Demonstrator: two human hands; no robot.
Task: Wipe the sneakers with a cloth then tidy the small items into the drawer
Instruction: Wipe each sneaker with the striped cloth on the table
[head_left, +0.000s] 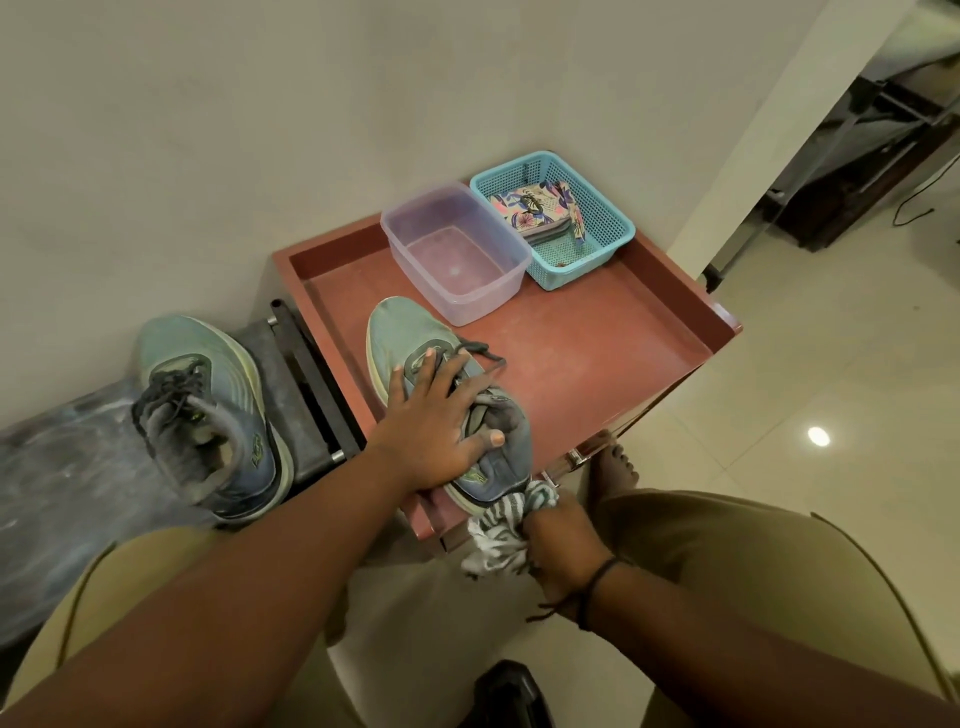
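Left hand (434, 418) is laid flat over the laces and tongue of the sneaker on the worktop (410, 384); fingers are spread and nearly straight, thumb hooked at the collar opening. The shoe is pressed down, not gripped round.

That sneaker is placed toe-away on the red worktop (623, 353), near its front-left corner, heel reaching the front edge. One lace end is trailed off to the right of the tongue.

Right hand (550, 540) is clenched around a striped grey-white cloth (498, 535), held just below and in front of the worktop edge. The upper part of the cloth is pushed against the sneaker's heel; the rest is hung loose under the hand. A dark cord is worn on that wrist.

Second sneaker (208, 410) is set on a dark lower surface left of the worktop, well apart from the first, toe pointing away, laces loose.

At the back of the worktop, a clear plastic tub (457, 254) is seen, just beside a teal mesh basket (571, 218) on its right. A floral-patterned pouch (535, 208) is lodged inside the basket; other contents cannot be made out.

A metal handle (574, 457) is visible below the worktop's front edge. A bare foot (613, 462) is rested on the tiled floor beside it.
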